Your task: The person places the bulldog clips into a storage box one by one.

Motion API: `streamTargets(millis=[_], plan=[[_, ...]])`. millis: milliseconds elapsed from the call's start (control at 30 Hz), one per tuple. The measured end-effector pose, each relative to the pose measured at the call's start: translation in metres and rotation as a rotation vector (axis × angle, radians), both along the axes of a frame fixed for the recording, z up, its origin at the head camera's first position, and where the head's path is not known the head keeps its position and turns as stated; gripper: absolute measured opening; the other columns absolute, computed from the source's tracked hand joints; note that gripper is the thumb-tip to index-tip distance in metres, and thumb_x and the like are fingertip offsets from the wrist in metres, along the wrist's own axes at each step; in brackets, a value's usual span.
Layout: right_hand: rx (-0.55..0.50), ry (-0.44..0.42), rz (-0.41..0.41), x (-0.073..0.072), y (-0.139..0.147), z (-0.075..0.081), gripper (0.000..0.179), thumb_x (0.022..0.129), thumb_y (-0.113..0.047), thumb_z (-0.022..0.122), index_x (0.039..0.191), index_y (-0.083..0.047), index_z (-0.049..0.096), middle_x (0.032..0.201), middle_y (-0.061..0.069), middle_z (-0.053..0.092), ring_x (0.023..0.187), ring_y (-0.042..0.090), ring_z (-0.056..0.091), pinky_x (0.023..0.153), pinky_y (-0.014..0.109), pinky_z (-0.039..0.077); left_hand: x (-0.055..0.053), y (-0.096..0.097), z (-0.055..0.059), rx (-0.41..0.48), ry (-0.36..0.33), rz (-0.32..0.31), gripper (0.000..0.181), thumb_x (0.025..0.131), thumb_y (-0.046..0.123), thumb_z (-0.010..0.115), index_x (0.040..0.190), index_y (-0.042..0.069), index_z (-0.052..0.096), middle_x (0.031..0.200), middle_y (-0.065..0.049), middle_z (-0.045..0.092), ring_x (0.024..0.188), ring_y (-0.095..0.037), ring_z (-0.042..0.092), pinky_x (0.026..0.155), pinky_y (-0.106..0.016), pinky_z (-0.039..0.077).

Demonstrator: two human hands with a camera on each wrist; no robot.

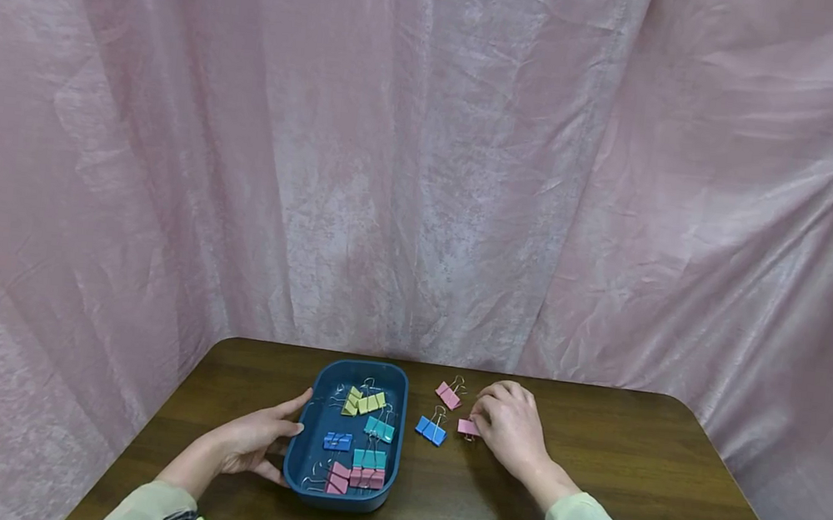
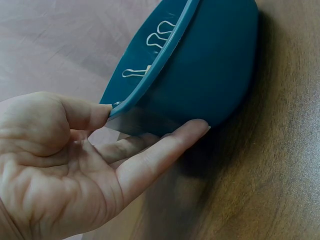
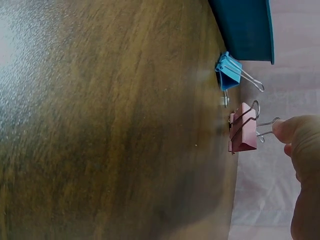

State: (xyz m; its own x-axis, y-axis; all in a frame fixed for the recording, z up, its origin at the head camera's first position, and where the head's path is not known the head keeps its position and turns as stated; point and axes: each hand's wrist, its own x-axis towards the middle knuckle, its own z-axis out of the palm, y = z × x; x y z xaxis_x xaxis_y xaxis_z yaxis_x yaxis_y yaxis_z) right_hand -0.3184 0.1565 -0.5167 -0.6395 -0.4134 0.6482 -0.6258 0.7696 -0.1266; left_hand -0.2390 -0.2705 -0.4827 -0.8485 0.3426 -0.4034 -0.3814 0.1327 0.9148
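Observation:
A dark blue plastic bin [image 1: 395, 459] stands left of the table's middle with several binder clips inside. My left hand [image 1: 254, 439] grips its left side, thumb at the rim and fingers against the outer wall [image 2: 215, 65]. To the right of the bin, my right hand [image 1: 509, 426] pinches a pink binder clip [image 1: 467, 426] by a wire handle; in the right wrist view the pink clip [image 3: 245, 131] hangs from the fingertips. Close by lie a blue binder clip [image 1: 431, 430] and another pink binder clip [image 1: 449, 394].
In the bin are yellow clips [image 1: 372, 403], teal clips [image 1: 379, 430], a blue clip [image 1: 337, 442] and pink clips [image 1: 367, 478]. The brown wooden table [image 1: 637, 474] has rounded far corners. A pink curtain [image 1: 425, 169] hangs behind it.

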Motion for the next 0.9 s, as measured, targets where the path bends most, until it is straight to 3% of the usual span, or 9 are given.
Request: streamTargets(millis=[900], plan=[[-0.05,0.056,0.001,0.008,0.007,0.023,0.014,0.077,-0.013,0.087,0.081,-0.018,0.074,0.103,-0.001,0.072,0.108,0.03,0.059,0.096,0.054,0.042,0.0,0.0,-0.003,0.0,0.008,0.002,0.067,0.111,0.015,0.04,0.166,0.023,0.003,0.142,-0.034,0.045,0.11,-0.04,0.065,0.077,-0.064,0.057]])
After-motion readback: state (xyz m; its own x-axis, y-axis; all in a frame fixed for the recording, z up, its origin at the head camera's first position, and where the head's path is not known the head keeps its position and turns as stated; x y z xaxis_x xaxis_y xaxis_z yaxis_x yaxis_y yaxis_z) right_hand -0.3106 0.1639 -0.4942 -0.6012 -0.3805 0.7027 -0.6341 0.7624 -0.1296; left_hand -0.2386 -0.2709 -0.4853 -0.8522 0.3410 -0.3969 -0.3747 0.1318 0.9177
